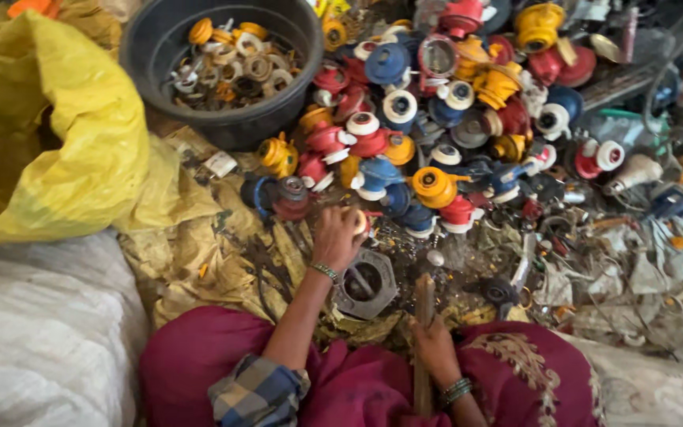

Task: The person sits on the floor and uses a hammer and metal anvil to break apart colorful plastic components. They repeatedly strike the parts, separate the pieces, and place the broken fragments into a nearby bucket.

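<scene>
Closed around a small red-and-white plastic knob (360, 222), the left hand's (336, 237) grip holds it above a grey hexagonal metal ring (366, 282), while the right hand (434, 345) clasps a wooden stick (424, 316) upright, beside heaped coloured plastic caps (436, 119) and a black tub (223, 63).

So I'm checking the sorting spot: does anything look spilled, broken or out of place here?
Yes. Coloured plastic caps lie heaped loose on the ground beside the black tub, not in it. Torn, dirty scraps litter the right. The left hand grips one cap; the right hand holds a wooden stick.
</scene>
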